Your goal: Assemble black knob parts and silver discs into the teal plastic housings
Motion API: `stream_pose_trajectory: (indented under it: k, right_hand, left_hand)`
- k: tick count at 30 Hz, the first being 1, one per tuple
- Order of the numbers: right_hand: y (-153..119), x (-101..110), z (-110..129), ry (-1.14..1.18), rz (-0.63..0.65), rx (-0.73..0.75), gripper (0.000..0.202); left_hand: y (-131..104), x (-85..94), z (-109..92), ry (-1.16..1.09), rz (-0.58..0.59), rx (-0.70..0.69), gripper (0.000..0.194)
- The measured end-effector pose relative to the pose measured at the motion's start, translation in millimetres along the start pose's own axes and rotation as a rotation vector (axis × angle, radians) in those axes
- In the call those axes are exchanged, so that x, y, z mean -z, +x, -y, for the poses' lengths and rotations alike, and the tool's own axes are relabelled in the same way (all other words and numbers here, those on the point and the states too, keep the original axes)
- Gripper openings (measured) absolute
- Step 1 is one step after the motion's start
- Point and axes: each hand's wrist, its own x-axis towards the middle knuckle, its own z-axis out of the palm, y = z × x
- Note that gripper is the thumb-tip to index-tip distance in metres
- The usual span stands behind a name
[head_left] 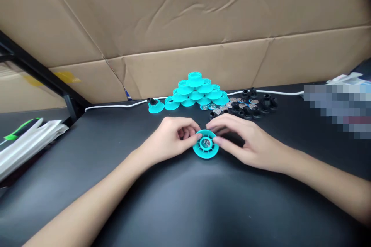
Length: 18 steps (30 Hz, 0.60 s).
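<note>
Turquoise cup, held in both hands above or on the table [101, 123], in front of a pyramid of like cups [194, 82] near the back edge. The fingers of the left hand [171, 137] are clamped on the rim of the cup [206, 155]; those of the right hand [249, 142] close on the opposite side, thumb at the rim. Whether the cup touches the table cannot be told. Its flared side faces the viewer, showing a smooth round rim, thin radial ribs and a central hub in which a silver disc [206, 143] sits. Left of the pyramid, one cup [156, 108] bears a black part [152, 101]; no such part shows on the held cup. Loose discs [223, 108] and black parts [256, 114] lie right of the pyramid, apart from the stacked cups.
</note>
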Motion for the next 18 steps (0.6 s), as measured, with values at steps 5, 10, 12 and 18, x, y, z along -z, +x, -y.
stream_pose_trajectory:
  k: [5,10,12,18]
  right_hand:
    - [-5.2,3.9,0.0,-0.264,0.175,0.206,0.028]
    - [-7.9,3.1,-1.5,-0.387,0.218,0.216,0.025]
    - [-7.5,2.7,-0.1,-0.423,0.204,0.218,0.024]
    - [-9.5,-6.0,4.6,-0.647,0.184,0.259,0.027]
  left_hand:
    - [-0.5,-0.6,1.9,-0.046,0.053,0.049,0.016]
    - [0.6,0.4,2.4,-0.071,0.078,0.076,0.019]
    - [0.6,0.1,3.1,-0.091,0.091,0.081,0.02]
    - [0.0,-2.8,5.3,-0.186,0.119,0.146,0.021]
